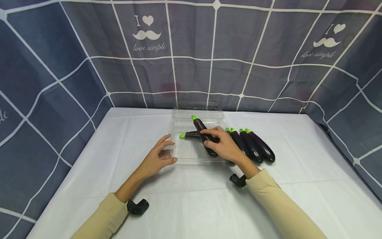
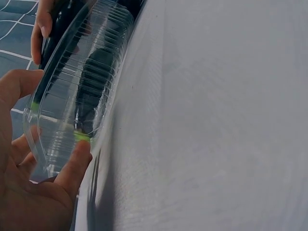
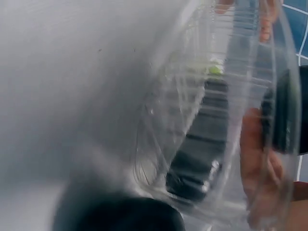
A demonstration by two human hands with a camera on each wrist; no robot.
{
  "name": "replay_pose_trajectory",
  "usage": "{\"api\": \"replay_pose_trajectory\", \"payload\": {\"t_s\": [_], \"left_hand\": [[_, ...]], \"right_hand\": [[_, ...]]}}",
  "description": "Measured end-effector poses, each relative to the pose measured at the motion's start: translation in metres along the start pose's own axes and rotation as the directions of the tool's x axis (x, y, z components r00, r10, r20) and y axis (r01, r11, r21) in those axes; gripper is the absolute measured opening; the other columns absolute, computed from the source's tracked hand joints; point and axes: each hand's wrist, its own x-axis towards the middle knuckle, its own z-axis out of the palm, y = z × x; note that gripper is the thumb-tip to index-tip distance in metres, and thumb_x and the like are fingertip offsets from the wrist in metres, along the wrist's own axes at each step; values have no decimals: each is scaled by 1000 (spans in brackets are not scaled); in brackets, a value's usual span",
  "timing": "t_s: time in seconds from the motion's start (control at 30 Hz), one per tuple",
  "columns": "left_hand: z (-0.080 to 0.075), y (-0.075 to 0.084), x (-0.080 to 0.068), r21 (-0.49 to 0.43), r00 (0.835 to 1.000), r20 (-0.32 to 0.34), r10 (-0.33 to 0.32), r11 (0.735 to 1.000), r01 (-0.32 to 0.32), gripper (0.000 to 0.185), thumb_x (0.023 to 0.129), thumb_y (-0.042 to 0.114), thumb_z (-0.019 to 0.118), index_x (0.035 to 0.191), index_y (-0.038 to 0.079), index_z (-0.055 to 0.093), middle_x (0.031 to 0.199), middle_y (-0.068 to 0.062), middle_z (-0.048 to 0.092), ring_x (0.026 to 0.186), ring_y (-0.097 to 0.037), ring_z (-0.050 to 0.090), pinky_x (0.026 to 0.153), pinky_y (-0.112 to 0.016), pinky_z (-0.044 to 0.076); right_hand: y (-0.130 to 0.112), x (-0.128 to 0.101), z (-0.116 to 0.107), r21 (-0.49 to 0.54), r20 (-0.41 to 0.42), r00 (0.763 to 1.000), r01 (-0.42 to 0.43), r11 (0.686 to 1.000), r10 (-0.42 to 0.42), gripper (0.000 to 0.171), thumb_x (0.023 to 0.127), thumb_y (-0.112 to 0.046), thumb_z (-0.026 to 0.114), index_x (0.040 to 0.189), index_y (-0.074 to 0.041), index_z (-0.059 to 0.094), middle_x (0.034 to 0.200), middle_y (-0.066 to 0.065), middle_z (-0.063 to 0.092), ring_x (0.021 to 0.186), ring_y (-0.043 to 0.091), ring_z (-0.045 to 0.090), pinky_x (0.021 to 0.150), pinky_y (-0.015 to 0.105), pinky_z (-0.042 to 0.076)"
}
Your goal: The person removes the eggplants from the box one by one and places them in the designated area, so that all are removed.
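Note:
A clear plastic clamshell box [image 1: 191,156] stands open mid-table, its lid laid back. One dark purple eggplant [image 1: 191,134] with a green tip lies inside. My right hand [image 1: 210,137] grips a second eggplant [image 1: 200,126] slanted over the first, its lower end in the box. My left hand [image 1: 170,151] rests against the box's front left corner, fingers spread and fairly straight. In the left wrist view the thumb [image 2: 79,159] touches the ribbed wall of the box [image 2: 72,96]. The right wrist view is blurred: box [image 3: 216,120], an eggplant [image 3: 202,163], my palm [image 3: 257,159].
Several more eggplants [image 1: 253,147] lie side by side on the white tablecloth [image 1: 298,166] just right of the box. Blue checked cloth walls [image 1: 59,83] close in the back and both sides. Black wrist mounts [image 1: 137,206] sit under each sleeve.

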Motion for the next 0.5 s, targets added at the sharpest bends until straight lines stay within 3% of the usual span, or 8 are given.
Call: {"api": "replay_pose_trajectory", "payload": {"t_s": [0.27,0.5], "left_hand": [[0,0,0,4,1000,0,8,1000,-8,57,87,16,77,134,-2,51,162,-7,16,129,-45,44,102,-54,43],[1,-2,0,-5,1000,0,12,1000,-12,55,87,15,76,134,-2,52,162,-7,16,129,-46,44,103,-53,42]], "right_hand": [[0,-12,-13,-9,-7,1000,31,999,-31,39,94,-22,67,132,-16,65,112,4,55,93,23,45,74,40,40],[3,-21,-22,27,-13,1000,24,999,-24,38,94,-22,67,131,-14,65,130,2,58,116,23,52,95,49,43]]}}
